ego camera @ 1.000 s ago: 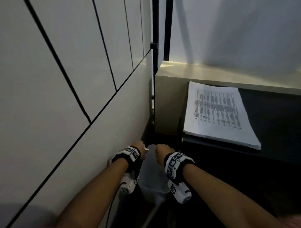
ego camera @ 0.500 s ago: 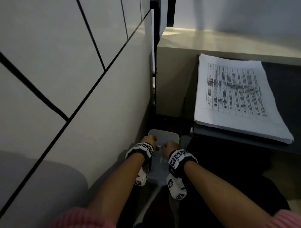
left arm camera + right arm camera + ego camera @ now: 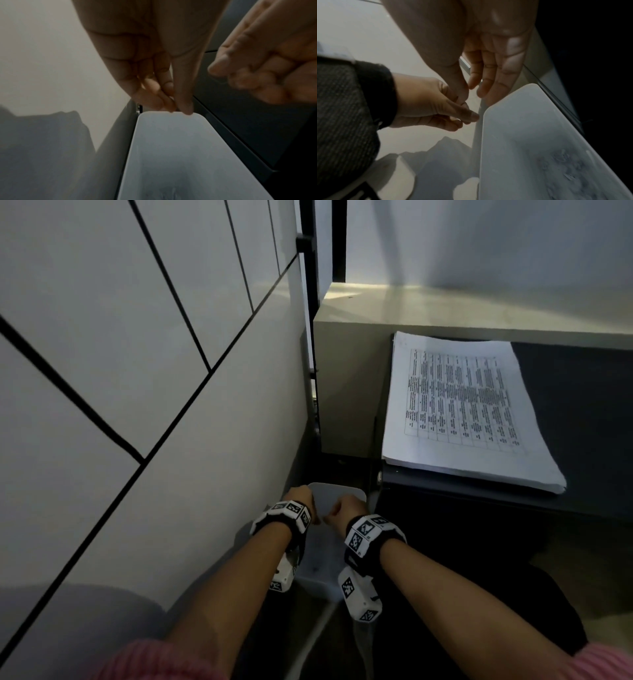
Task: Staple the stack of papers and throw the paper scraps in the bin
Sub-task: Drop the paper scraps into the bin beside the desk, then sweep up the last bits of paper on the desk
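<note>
A pale grey bin point(image 3: 339, 489) stands on the floor between the wall and a dark desk. Both hands hang over it. My left hand point(image 3: 301, 498) points down at the bin's far rim point(image 3: 171, 115). Its thumb and fingertips point(image 3: 187, 108) lie close together, with nothing visible between them. My right hand point(image 3: 476, 89) hangs beside it with straight, relaxed fingers and holds nothing. Small paper scraps point(image 3: 563, 166) lie at the bottom of the bin point(image 3: 522, 121). The stack of printed papers point(image 3: 462, 405) lies on the desk, up and to the right.
A tiled wall point(image 3: 137, 371) runs close along the left of the bin. The dark desk point(image 3: 582, 422) overhangs on the right. A beige cabinet point(image 3: 349, 388) stands behind the bin, so the gap around it is narrow.
Both hands came down over the bin's mouth. The small white scrap seen at the fingertips earlier is no longer between them.
</note>
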`<state>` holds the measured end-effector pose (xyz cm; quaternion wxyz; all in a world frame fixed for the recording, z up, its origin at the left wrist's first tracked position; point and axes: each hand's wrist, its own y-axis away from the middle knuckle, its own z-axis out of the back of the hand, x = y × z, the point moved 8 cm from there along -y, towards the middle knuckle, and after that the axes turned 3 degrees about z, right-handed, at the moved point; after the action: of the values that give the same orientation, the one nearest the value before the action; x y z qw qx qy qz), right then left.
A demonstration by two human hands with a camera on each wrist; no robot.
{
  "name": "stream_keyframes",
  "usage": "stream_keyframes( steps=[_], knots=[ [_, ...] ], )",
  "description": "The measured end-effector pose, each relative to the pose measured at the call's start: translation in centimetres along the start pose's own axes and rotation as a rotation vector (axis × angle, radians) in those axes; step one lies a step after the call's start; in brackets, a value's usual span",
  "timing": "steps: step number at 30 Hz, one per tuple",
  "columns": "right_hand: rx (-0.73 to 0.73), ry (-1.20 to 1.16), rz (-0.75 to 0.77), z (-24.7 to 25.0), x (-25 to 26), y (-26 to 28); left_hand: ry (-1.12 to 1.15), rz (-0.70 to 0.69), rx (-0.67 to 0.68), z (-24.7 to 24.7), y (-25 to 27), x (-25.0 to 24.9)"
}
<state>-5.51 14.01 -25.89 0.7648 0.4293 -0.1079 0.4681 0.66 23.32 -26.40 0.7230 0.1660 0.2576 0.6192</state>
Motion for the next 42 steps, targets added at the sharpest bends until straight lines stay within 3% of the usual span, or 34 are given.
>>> stream_keyframes(
  steps=[6, 12, 16, 22, 26, 29, 34, 39, 42],
  knots=[
    [-0.030, -0.013, 0.175, 2.8, 3.3, 4.3, 0.027, -0.038, -0.012, 3.7, 3.1, -1.2],
    [-0.068, -0.094, 0.481, 7.3, 6.3, 10.8, -0.018, -0.120, -0.265, 10.5, 9.5, -4.6],
    [-0.075, -0.263, 0.545, 12.0, 4.0, 14.8, 0.100, -0.170, -0.452, 14.4, 12.8, -7.4],
    [-0.373, -0.130, 0.437, 23.0, -4.7, 19.0, 0.085, -0.436, -0.604, 15.5, 15.9, -17.0],
    [-0.566, 0.019, 0.287, 29.0, -11.0, 21.3, -0.052, -0.679, -0.522, 11.9, 18.6, -25.6],
    [-0.633, 0.070, 0.158, 32.1, -15.4, 22.2, -0.142, -0.826, -0.429, 8.1, 20.4, -31.1],
    [-0.610, 0.209, 0.001, 34.0, -20.9, 22.1, -0.275, -0.853, -0.288, 2.9, 21.1, -36.2],
    [-0.559, 0.351, 0.033, 34.2, -21.3, 20.7, -0.299, -0.855, -0.292, 2.2, 20.1, -38.1],
    [-0.560, 0.298, 0.027, 35.1, -21.6, 19.2, -0.293, -0.818, -0.270, 2.8, 19.2, -39.0]
  ],
)
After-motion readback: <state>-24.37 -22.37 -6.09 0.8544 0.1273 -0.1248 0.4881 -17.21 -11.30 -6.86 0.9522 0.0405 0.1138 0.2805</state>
